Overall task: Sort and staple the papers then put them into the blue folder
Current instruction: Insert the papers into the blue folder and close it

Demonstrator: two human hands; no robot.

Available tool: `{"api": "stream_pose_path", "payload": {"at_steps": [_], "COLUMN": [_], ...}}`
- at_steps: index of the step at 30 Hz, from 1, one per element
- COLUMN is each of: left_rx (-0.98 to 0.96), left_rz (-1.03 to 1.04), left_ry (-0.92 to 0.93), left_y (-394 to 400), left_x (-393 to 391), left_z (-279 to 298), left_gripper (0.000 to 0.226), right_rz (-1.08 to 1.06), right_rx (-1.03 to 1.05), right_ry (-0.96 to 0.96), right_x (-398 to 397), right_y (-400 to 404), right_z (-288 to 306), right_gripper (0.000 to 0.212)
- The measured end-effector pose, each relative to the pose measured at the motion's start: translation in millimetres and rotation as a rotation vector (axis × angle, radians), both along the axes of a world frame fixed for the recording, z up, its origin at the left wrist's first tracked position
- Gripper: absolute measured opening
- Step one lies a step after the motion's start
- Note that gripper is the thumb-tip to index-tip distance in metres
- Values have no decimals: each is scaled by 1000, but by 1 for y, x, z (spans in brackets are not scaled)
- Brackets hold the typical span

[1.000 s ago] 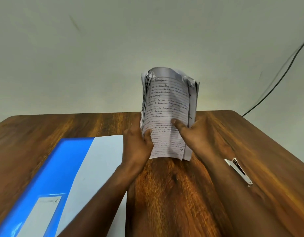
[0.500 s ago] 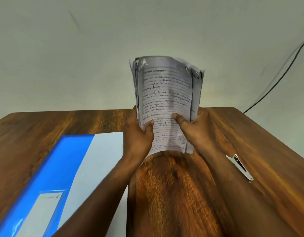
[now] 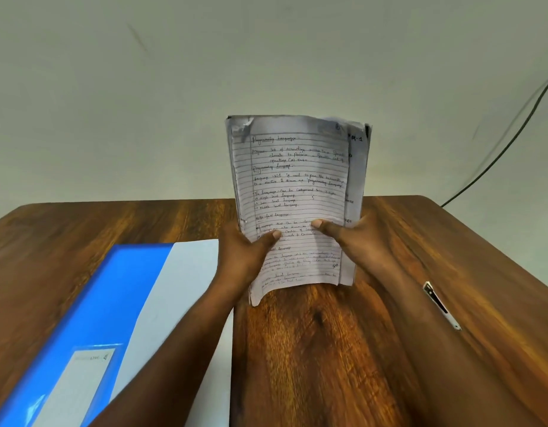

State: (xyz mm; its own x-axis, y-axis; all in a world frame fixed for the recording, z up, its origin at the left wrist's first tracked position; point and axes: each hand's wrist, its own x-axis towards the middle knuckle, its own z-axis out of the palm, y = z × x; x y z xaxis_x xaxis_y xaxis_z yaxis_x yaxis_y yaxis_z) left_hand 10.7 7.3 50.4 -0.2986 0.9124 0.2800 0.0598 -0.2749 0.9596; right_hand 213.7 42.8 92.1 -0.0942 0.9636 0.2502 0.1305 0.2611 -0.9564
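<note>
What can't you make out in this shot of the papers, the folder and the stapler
- Head view: sheets behind the front page of the papers, covered by it.
- Fingers of the left hand and right hand, behind the stack.
- Blue folder: label print blurred, corner cut off.
- Stapler: too small for detail.

Both forearms reach up from the bottom of the frame toward the centre. The left hand [image 3: 246, 257] and right hand [image 3: 357, 241] each grip the papers [image 3: 292, 192], thumbs in front.
</note>
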Motion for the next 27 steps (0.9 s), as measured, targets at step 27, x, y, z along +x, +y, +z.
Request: {"api": "stream_pose_path", "payload": {"at_steps": [27], "left_rx": [99], "left_rz": [-163], "left_ry": [-940], "left_y": [1], "left_x": [-3], "left_z": [26], "left_gripper": [53], "right_rz": [133], "right_rx": [-59], "right_ry": [589], "right_x": [29], "right_y": [11], "right_z": [12], "right_gripper": [64]}}
